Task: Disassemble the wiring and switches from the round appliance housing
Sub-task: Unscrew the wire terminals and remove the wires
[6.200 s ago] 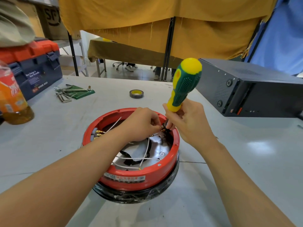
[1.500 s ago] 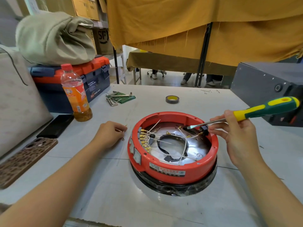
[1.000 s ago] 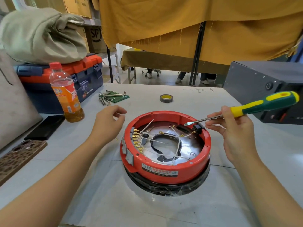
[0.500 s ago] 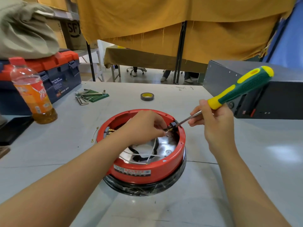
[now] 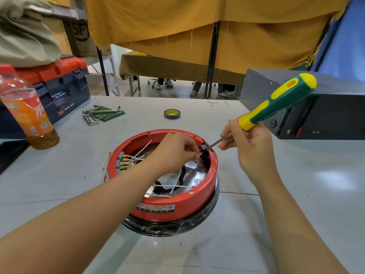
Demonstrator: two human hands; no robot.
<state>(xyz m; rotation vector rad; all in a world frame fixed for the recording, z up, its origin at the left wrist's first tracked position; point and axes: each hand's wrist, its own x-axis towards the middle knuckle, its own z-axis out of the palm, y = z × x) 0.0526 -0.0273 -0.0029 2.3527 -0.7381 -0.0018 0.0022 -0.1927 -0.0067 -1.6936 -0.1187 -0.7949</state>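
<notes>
The round red housing lies open side up on the grey table, white wires crossing its shiny metal floor. Brass terminals line its left inner wall. My left hand reaches inside and pinches a connector at the small black switch on the right inner rim. My right hand grips a green and yellow screwdriver, its metal tip set against that switch. A loose wire lies on the table just left of the housing.
An orange drink bottle and a blue and red toolbox stand at the left. Hex keys and a tape roll lie behind the housing. A dark metal case sits at the right.
My left hand left the table beside the housing and came inside to the black switch. The screwdriver tipped from nearly level to steeper, its tip now on the switch. The camera swung right.
</notes>
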